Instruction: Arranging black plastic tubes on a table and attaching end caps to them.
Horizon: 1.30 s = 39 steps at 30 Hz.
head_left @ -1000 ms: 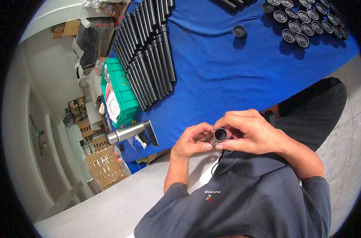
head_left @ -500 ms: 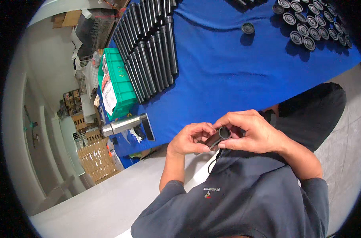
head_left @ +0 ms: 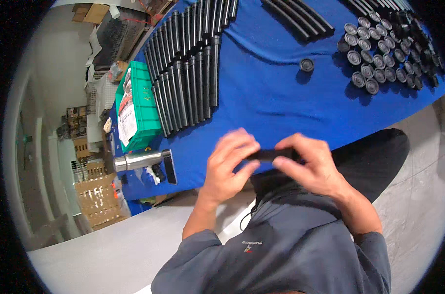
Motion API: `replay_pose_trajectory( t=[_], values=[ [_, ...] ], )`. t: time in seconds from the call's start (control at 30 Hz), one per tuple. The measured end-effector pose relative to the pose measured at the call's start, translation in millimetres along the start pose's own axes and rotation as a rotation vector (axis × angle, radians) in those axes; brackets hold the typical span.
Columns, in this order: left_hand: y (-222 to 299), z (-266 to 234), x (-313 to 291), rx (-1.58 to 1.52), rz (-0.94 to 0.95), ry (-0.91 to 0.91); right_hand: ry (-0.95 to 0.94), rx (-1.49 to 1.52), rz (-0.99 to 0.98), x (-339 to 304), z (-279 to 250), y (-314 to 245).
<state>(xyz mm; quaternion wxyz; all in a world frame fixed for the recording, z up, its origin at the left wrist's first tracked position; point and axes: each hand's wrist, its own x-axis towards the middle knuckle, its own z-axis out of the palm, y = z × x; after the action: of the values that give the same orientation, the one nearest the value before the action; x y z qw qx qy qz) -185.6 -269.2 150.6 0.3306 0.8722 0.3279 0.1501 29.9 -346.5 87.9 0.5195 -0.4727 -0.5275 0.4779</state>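
Note:
Both hands are over the table's near edge with a short black tube point(head_left: 267, 155) lying level between them, smeared by motion. My left hand point(head_left: 227, 164) closes on the tube's left end with thumb and fingers. At the other end my right hand point(head_left: 310, 164) grips it the same way, its fingers hiding that end. Beyond them, a single round black cap point(head_left: 306, 65) sits alone on the blue cloth point(head_left: 266, 108). Rows of long black tubes point(head_left: 195, 88) lie side by side to the left.
Many round black caps point(head_left: 379, 61) cluster at the far right. Several curved black tubes point(head_left: 301, 19) lie at the far middle. On the left stand a green crate point(head_left: 146, 105) with papers, a steel bottle point(head_left: 141, 160) lying down and a dark phone-like slab point(head_left: 169, 166).
The tube has turned from pointing its open end toward me to lying crosswise. My hands have moved slightly apart, and the whole view has shifted.

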Motion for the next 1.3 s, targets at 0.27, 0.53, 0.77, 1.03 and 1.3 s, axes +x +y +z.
replay_pose_trajectory(
  t=[0.27, 0.53, 0.77, 1.03, 1.3],
  values=[
    [-36, 60, 64, -0.925, -0.228, 0.163, 0.404, 0.714, 0.117, 32, -18, 27],
    [-77, 89, 142, -1.670, 0.033, 0.322, 0.490, -0.804, -0.154, 81, -62, 24],
    [-100, 102, 147, -1.849, -0.011, 0.359, 0.060, -1.187, -0.050, 114, -76, 47],
    [-90, 118, 151, -1.868, -0.030, 0.343, 0.306, -0.115, 0.172, 82, -72, 71],
    [-89, 126, 147, -1.847, -0.063, 0.338, 0.301, 0.053, 0.073, 72, -63, 77]
  ],
)
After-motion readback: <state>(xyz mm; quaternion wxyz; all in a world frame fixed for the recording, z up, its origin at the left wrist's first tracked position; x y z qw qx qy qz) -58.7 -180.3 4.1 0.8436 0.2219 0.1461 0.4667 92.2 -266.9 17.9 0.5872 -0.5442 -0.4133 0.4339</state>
